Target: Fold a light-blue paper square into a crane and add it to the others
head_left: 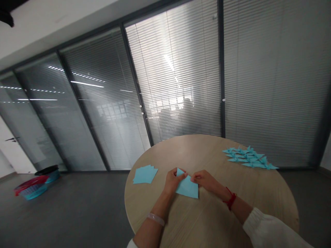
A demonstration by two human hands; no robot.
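- L hand (172, 179): fingers nearly closed, thumb vs. index, pinching blue sheet (187, 189) nr its upper L corner.
- R hand (206, 180): fingers drawn together at sheet's upper R edge, gripping it there; exact fold btwn the hands too small to tell.
- Blue sheet: in front of person, btwn both hands, lower edge toward person, over round wood surface (196, 148).
- Paper stack (145, 174), same blue: on surface, L of L hand, sheets fanned a bit, well apart from hands.
- Folded paper birds (249, 159), also blue: grouped in rows nr surface's far R edge.
- R wrist w/ red bracelet (231, 200); L wrist w/ clear band (156, 219).
- Red/blue basket (34, 187): on floor, far L.
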